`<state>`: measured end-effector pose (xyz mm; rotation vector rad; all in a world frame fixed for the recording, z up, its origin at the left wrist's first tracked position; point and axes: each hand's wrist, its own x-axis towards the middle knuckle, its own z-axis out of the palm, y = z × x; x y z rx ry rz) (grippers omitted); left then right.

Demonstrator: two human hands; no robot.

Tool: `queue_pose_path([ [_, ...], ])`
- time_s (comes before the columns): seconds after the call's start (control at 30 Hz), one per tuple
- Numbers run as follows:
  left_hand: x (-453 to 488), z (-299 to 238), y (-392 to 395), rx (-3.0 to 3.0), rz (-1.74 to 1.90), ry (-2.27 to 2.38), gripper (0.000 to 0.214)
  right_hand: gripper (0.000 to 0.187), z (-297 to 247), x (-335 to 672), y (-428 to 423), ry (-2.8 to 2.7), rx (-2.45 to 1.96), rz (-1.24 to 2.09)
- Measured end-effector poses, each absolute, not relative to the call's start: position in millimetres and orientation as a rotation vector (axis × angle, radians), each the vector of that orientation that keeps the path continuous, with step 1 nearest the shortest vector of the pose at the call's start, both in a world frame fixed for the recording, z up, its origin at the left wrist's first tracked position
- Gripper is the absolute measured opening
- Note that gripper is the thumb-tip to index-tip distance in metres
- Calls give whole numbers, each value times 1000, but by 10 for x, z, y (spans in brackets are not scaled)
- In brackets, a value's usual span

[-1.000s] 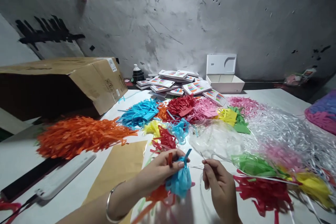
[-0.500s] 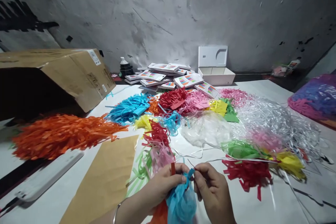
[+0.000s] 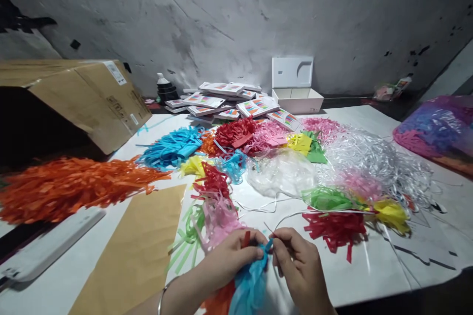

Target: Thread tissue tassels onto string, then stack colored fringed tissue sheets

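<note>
On the near side of the clear plastic bag (image 3: 283, 172), the left hand (image 3: 242, 253) pinches the blue tassel (image 3: 249, 288) near its top, and the right hand (image 3: 295, 261) grips a thin needle-like piece (image 3: 268, 228) (tip bare and upward). A slip could prick skin; a hard tug could snag the white cord (image 3: 340, 212) on the red tassel (image 3: 334, 234), right of the bag.

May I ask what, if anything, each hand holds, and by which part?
The left hand pinches the blue tassel and, apparently, an orange tassel near their tops; the right hand holds a needle-like piece, exact spot hidden.
</note>
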<state>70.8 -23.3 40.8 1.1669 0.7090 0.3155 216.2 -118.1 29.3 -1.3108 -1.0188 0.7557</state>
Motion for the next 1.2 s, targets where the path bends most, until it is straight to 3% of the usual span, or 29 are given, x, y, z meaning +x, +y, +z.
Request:
queue_pose_path([
  [0.17,769,381,-300,1265,584,743,34,27,183,2194,-1092,-1125,-1365,611],
  [0.57,685,-51,-20,972,501,603,55,28,200,2091,-1220,-1123,-1383,600],
  [1.1,682,160,-135,949,551,689,51,24,204,2132,-1207,-1281,-1474,445],
  [1.2,692,183,-172,992,541,670,47,25,227,2188,-1202,-1328,-1462,542],
])
